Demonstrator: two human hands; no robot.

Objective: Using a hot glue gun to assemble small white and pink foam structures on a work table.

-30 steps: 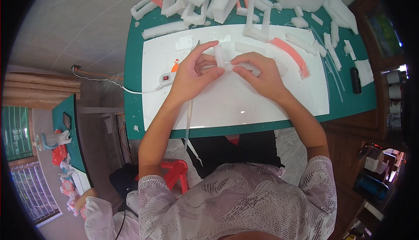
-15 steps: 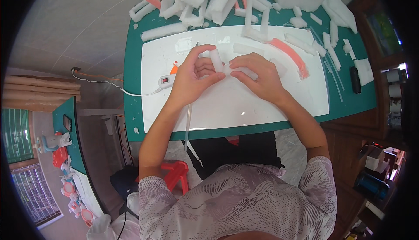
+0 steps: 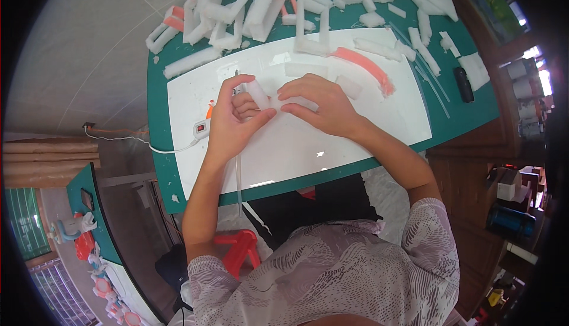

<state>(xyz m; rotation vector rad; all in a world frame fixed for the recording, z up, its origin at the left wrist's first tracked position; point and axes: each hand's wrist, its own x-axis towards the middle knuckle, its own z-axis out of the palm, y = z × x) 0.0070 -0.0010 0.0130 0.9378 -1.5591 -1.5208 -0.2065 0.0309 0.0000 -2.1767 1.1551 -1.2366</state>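
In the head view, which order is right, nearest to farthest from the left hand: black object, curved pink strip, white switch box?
1. White switch box: just left of the left hand.
2. Curved pink strip: to the right.
3. Black object: farther right.

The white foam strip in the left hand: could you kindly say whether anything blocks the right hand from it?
No separate obstacle is visible: the left hand holds the white foam strip, and the right hand is close beside its lower end. White material shows at the gap, perhaps part of the same piece.
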